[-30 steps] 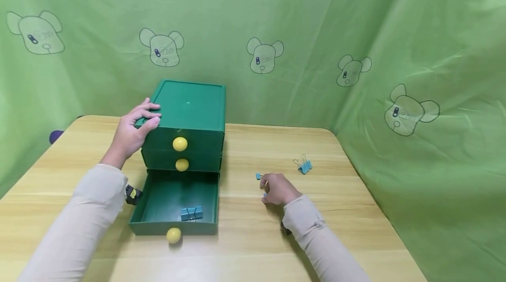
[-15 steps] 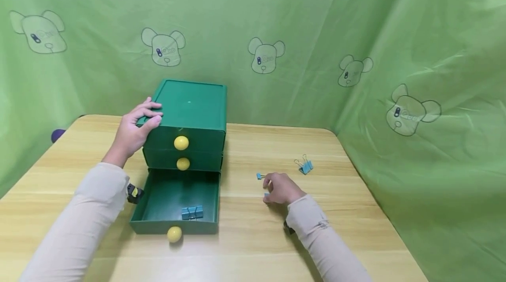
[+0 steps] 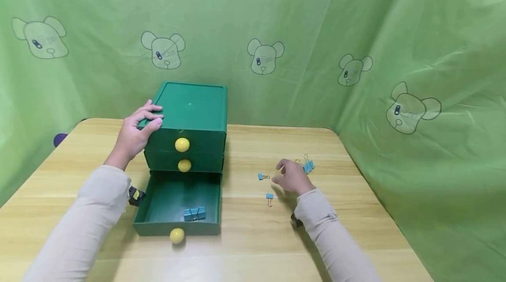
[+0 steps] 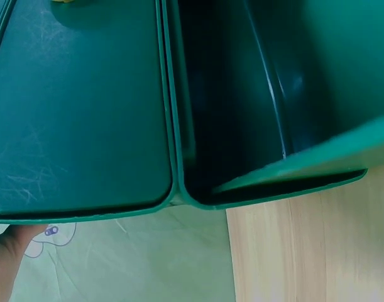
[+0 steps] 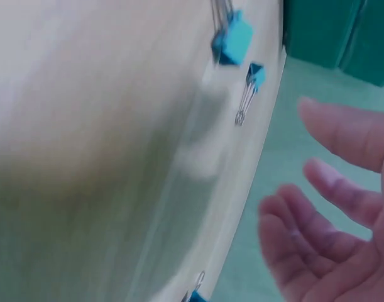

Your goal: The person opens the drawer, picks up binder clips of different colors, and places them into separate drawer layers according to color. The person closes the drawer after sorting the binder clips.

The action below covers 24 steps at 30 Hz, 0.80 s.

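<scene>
My left hand (image 3: 136, 135) rests on the top left edge of a green drawer unit (image 3: 189, 104), its fingers lying over the top. The bottom drawer (image 3: 170, 196) is pulled out and holds a large blue binder clip (image 3: 195, 214). My right hand (image 3: 293, 176) is raised over the table with fingers apart and nothing in them. Left of it lie two small blue binder clips, the nearer clip (image 3: 269, 196) and the farther clip (image 3: 261, 176). Behind the hand sits a bigger blue binder clip (image 3: 309, 166), partly covered. The right wrist view also shows the hand (image 5: 336, 214) apart from the clips.
Yellow round knobs (image 3: 182, 144) stick out from the drawers. The wooden table (image 3: 245, 247) bears everything, and a green curtain (image 3: 300, 18) hangs behind and to the right. A purple ball-like thing (image 3: 60, 139) shows beyond the left edge.
My right hand has lifted off the small binder clips and moved right toward the bigger one, its fingers spreading. The nearer small clip is now uncovered. The left hand stays on the drawer unit.
</scene>
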{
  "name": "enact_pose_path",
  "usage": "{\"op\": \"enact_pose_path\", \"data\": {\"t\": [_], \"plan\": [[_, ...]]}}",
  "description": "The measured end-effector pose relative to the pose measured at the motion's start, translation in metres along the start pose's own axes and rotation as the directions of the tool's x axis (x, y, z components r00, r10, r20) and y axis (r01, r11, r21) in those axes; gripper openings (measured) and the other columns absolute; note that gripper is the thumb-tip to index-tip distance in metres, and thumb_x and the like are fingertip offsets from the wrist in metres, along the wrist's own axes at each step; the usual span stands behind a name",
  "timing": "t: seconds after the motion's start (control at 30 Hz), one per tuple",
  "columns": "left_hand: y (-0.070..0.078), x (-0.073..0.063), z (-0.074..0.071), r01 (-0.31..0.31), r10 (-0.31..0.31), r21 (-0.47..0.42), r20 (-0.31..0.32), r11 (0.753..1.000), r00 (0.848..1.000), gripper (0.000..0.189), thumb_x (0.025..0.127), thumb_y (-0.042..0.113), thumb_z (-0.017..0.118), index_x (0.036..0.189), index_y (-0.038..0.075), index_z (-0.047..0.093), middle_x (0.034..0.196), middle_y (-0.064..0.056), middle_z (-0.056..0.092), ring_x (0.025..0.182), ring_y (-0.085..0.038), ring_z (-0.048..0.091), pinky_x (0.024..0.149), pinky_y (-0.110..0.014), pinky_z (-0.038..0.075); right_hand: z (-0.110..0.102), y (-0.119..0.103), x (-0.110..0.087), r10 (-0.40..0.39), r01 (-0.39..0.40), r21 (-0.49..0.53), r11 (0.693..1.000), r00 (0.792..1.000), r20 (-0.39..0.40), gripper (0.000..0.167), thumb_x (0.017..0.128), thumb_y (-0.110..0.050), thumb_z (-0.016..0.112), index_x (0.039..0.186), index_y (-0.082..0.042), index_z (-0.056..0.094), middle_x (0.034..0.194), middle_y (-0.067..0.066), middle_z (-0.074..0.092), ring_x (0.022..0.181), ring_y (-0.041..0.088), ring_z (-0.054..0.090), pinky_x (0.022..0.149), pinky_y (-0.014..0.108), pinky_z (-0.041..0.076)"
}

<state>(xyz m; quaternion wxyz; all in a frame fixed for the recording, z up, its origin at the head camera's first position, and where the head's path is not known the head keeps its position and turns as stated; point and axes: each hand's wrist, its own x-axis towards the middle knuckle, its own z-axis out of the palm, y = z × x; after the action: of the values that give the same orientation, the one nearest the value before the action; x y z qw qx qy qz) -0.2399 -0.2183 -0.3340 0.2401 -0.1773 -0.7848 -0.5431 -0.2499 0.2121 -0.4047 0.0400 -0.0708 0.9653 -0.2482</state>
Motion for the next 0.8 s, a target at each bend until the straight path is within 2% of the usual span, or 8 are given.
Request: {"op": "enact_pose_path", "data": {"t": [0.17,0.27,0.37,0.47,0.57,0.8], "plan": [[0.001,0.005,0.003,-0.006,0.006,-0.007,-0.002,1.000,1.000,0.027,0.093,0.008,0.060,0.107,-0.014,0.061,0.133,-0.025,0.052,0.144,-0.029,0.024,0.116,-0.048,0.014,-0.012,0.015,0.010,0.046,-0.038,0.061,0.997,0.991,-0.129,0.045,0.085,-0.019,0.075,0.120,0.002,0.055,0.114,0.023,0.058,0.101,0.036,0.056,0.084,0.047,0.050],[0.002,0.008,0.003,-0.013,0.013,-0.007,0.000,1.000,1.000,0.027,0.093,0.010,0.060,0.107,-0.013,0.062,0.134,-0.024,0.052,0.144,-0.027,0.024,0.116,-0.046,0.014,-0.021,0.026,0.016,0.100,-0.077,0.113,0.991,0.972,-0.214,0.054,0.084,-0.019,0.075,0.125,0.004,0.049,0.121,0.026,0.052,0.107,0.040,0.051,0.090,0.051,0.045],[0.003,0.009,0.003,-0.019,0.019,-0.004,-0.003,1.000,1.000,0.026,0.092,0.011,0.061,0.107,-0.010,0.064,0.134,-0.022,0.053,0.144,-0.024,0.025,0.116,-0.045,0.015,-0.025,0.038,0.019,0.155,-0.117,0.159,0.980,0.955,-0.253,0.065,0.083,-0.019,0.076,0.133,0.005,0.041,0.127,0.028,0.044,0.114,0.044,0.045,0.098,0.055,0.039],[0.002,0.008,0.003,-0.019,0.019,-0.003,0.005,1.000,1.000,0.026,0.093,0.013,0.062,0.107,-0.009,0.064,0.134,-0.020,0.053,0.144,-0.023,0.025,0.116,-0.046,0.015,-0.025,0.051,0.022,0.203,-0.164,0.167,0.972,0.948,-0.245,0.077,0.082,-0.020,0.077,0.140,0.005,0.033,0.134,0.031,0.039,0.121,0.048,0.039,0.103,0.057,0.034],[0.002,0.005,0.003,-0.013,0.013,-0.006,0.015,1.000,1.000,0.026,0.093,0.013,0.062,0.107,-0.009,0.064,0.134,-0.020,0.053,0.144,-0.023,0.024,0.116,-0.047,0.015,-0.023,0.062,0.025,0.218,-0.191,0.146,0.971,0.955,-0.202,0.086,0.082,-0.021,0.077,0.145,0.006,0.025,0.137,0.034,0.036,0.124,0.051,0.036,0.104,0.059,0.032],[0.000,-0.001,0.000,-0.003,0.004,-0.006,0.015,1.000,1.000,0.025,0.093,0.011,0.061,0.107,-0.010,0.064,0.134,-0.022,0.052,0.144,-0.025,0.023,0.116,-0.049,0.014,-0.020,0.071,0.029,0.170,-0.163,0.077,0.984,0.982,-0.084,0.087,0.085,-0.021,0.075,0.146,0.009,0.020,0.138,0.039,0.036,0.125,0.054,0.037,0.104,0.059,0.032]]}}
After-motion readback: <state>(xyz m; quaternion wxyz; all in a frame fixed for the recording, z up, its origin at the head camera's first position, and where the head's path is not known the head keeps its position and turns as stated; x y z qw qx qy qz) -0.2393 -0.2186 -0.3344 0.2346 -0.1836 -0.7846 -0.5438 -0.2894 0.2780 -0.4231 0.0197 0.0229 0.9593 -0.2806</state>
